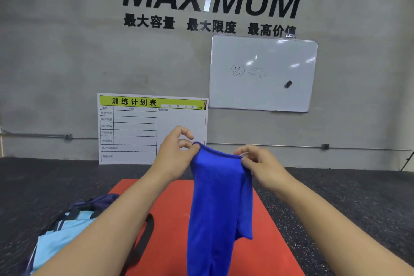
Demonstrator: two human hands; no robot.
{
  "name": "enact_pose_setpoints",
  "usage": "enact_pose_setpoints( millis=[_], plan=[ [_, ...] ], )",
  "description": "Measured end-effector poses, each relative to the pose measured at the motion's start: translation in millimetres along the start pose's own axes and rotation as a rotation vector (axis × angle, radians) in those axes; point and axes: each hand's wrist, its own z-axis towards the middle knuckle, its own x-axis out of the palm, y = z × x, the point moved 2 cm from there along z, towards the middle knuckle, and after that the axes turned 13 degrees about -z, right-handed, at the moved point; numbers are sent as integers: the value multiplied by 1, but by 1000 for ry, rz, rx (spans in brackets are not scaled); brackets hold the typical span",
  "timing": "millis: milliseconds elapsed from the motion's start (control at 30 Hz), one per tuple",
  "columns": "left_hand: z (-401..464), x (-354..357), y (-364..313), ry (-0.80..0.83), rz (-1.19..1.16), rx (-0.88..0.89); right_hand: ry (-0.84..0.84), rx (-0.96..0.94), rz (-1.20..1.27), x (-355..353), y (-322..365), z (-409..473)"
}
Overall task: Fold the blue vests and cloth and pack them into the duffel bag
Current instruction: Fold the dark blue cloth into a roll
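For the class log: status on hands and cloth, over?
Left hand and right hand pinch blue cloth top corners. Hanging over red mat. Nothing blocking.

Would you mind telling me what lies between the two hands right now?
In the head view, the top edge of the blue cloth spans the gap between the left hand and the right hand; each pinches a corner, and the cloth hangs over the red mat.

A dark speckled floor [56,186] runs back to the grey wall. A red mat [165,213] lies flat on it in the middle. The duffel bag [67,231], dark blue with light blue panels and a black strap, sits at the mat's left edge, its strap lying over the red surface
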Motion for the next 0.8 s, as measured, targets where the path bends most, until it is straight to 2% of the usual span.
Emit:
enact_pose_setpoints(
  millis=[100, 167, 333, 433, 533, 633, 800],
  plan=[
    [-5, -4, 5, 76, -71, -44, 44, -8, 82, 2, -5, 2],
    [-8, -3, 5, 151, -79, -49, 54, -20, 32, 6, -6, 4],
    [-7, -9, 14, 258, 110, -54, 107, 46, 39, 9, 0, 2],
    [-7, -11, 13, 194, 113, -61, 89, -30, -93, 11, 0, 2],
    [-6, -14, 10, 139, 49, -57, 95, -168, -342, 15, -7, 1],
    [-6, -19, 9, 92, 56, -36, 119, -155, -468, 19, -19, -2],
    [-7, -24, 2, -13, 11, 17, 113, -108, -539, 20, -29, -7]
  ],
)
